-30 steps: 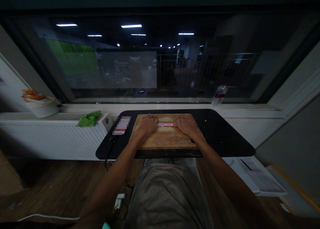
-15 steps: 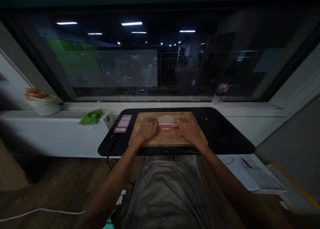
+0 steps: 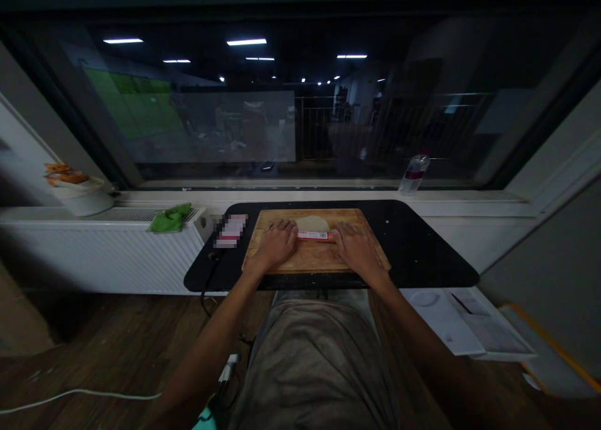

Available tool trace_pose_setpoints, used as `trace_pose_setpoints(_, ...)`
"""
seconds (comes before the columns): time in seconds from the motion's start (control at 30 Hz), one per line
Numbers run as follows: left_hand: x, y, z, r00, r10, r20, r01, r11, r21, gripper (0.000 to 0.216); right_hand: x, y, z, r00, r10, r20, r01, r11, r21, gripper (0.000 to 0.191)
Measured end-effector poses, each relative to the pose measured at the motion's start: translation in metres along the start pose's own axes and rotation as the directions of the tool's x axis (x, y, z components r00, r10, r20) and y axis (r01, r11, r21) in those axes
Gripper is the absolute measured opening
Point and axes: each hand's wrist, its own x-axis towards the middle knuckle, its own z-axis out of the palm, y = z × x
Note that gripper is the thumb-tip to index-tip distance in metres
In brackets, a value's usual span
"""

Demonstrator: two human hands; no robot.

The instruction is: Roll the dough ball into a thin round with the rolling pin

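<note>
A wooden rolling pin with a white and red label point(image 3: 312, 235) lies crosswise on a wooden cutting board point(image 3: 310, 264). My left hand point(image 3: 280, 242) rests over its left end and my right hand point(image 3: 354, 247) over its right end, fingers curved across the pin. Both hands hide the pin's ends. Just beyond the pin, a flat, pale, rounded sheet of dough point(image 3: 313, 223) shows between my hands. The pin covers the dough's near edge, so I cannot tell how far it reaches underneath.
The board sits on a black table point(image 3: 422, 255) below a window. A pixelated pink-and-white item point(image 3: 231, 231) is left of the board. A bottle point(image 3: 414, 174) stands on the sill. On the radiator lie a green cloth point(image 3: 171, 218) and a white pot point(image 3: 84, 197). An open white box point(image 3: 469, 323) is lower right.
The rolling pin has turned, so its label now shows red print and a barcode. It has shifted slightly towards me with both hands, and a little more dough shows beyond it.
</note>
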Motion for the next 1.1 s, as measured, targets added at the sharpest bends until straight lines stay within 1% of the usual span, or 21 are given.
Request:
trace_pose_setpoints(0.17,0.0,0.0,-0.001,0.999,-0.031,0.034,0.032,0.999,-0.003,0.049,-0.002,-0.001,-0.001,1.0,-0.011,0.018,0.011,1.0,0.023,0.056)
trace_pose_setpoints(0.33,0.0,0.0,0.001,0.998,-0.046,0.031,0.046,0.999,-0.007,0.054,0.002,0.001,-0.003,0.999,-0.03,0.043,0.029,0.999,0.016,0.058)
trace_pose_setpoints(0.47,0.003,0.001,0.0,0.998,-0.029,0.051,0.028,0.999,0.015,0.054,0.012,0.005,-0.003,0.995,-0.065,0.073,0.065,0.998,0.013,0.057)
trace_pose_setpoints(0.57,0.009,0.003,-0.002,0.997,-0.073,0.04,0.072,0.997,0.025,0.053,0.021,0.008,0.0,0.996,-0.062,0.069,0.064,0.998,-0.015,0.06)
trace_pose_setpoints(0.67,0.018,0.003,-0.003,0.992,-0.12,0.036,0.119,0.992,0.04,0.053,0.032,0.009,0.002,0.997,-0.032,0.067,0.036,0.998,-0.048,0.063)
trace_pose_setpoints(0.77,0.03,0.0,-0.003,0.993,-0.086,0.083,0.079,0.993,0.085,0.051,0.045,0.01,0.002,0.997,-0.012,0.08,0.017,0.997,-0.072,0.062)
trace_pose_setpoints(0.87,0.044,-0.006,-0.003,0.99,-0.009,0.14,-0.011,0.989,0.147,0.059,0.062,0.012,0.001,0.993,-0.015,0.115,0.025,0.996,-0.085,0.061)
trace_pose_setpoints(0.93,0.053,-0.009,-0.003,0.987,0.008,0.162,-0.035,0.985,0.167,0.061,0.072,0.015,0.002,0.99,-0.028,0.138,0.04,0.995,-0.088,0.059)
trace_pose_setpoints(1.0,0.062,-0.01,-0.002,0.985,-0.043,0.166,0.018,0.988,0.15,0.058,0.082,0.02,0.006,0.986,-0.038,0.161,0.054,0.994,-0.097,0.056)
trace_pose_setpoints(1.1,0.071,-0.01,-0.001,0.976,-0.161,0.146,0.149,0.984,0.094,0.056,0.091,0.031,0.019,0.981,-0.051,0.185,0.073,0.991,-0.111,0.049)
